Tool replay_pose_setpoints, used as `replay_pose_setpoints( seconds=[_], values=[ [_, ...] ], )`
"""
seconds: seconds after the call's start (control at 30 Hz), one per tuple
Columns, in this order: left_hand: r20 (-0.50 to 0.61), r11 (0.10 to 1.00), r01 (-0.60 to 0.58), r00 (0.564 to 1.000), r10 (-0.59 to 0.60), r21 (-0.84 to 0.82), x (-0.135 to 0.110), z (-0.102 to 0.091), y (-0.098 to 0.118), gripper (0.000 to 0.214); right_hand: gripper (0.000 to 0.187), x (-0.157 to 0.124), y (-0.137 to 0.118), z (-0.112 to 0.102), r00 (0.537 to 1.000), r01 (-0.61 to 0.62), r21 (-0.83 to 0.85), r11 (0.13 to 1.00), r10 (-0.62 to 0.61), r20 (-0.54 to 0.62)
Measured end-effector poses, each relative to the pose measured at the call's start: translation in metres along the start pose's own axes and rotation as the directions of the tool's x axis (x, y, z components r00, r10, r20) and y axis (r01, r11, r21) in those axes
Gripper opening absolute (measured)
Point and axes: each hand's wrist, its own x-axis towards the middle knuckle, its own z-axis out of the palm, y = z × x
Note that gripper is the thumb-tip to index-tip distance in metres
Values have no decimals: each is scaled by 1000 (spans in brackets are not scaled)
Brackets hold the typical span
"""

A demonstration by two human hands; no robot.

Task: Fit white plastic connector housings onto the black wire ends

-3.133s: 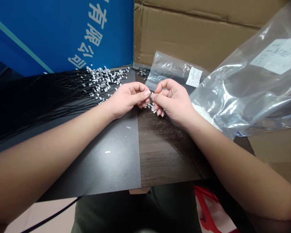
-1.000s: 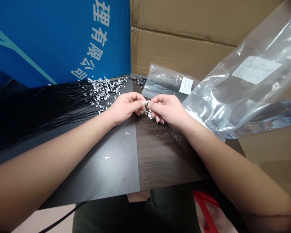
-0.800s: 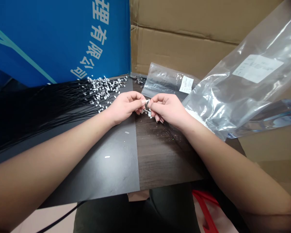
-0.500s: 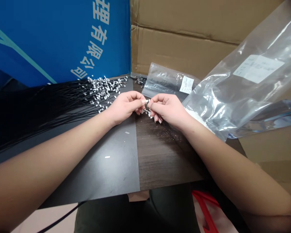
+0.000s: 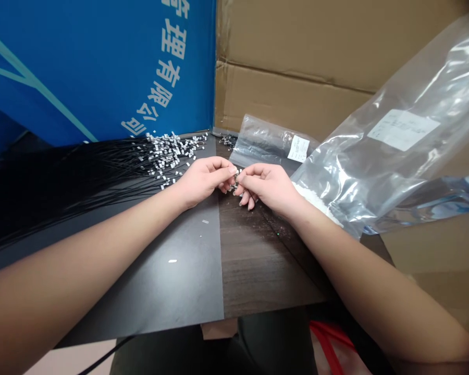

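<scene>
My left hand is closed in a pinch, thumb against forefinger. What lies in its fingertips is too small to make out. Almost touching it, my right hand pinches too, its other fingers curled loosely below. A thin black wire trails from beneath my right hand toward the table's front right, and its end at the fingertips is hidden. Small white pieces show between and behind the fingers. Left of my left hand lies a bundle of black wires with white connectors on their ends.
A clear bag with a label lies behind my hands. At the right stands a large clear bag with white pieces near its mouth. Blue panel and cardboard back the table. White slivers lie in front.
The view has tilted up slightly, so everything sits lower in the picture. Both hands stay together in a pinch, with only small finger shifts.
</scene>
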Motion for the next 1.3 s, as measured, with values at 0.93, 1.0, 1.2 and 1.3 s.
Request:
replay_pose_setpoints(
  seconds=[0.93, 1.0, 1.2, 1.3],
  values=[
    [9, 997, 10, 1000, -11, 80, -1, 3, 6, 16, 15, -5, 4, -12, 976, 216, -399, 891, -208, 63],
    [6, 997, 11, 1000, -12, 80, -1, 3, 6, 17, 15, -5, 3, -11, 976, 214, -418, 883, -210, 57],
    [-6, 997, -10, 1000, 11, 71, 0, 2, 2, 18, 9, -3, 4, -8, 986, 166, -355, 920, -164, 35],
    [-3, 997, -18, 1000, 18, 77, 1, 1, 1, 20, 7, -3, 5, -7, 990, 143, -340, 929, -141, 29]
  ],
)
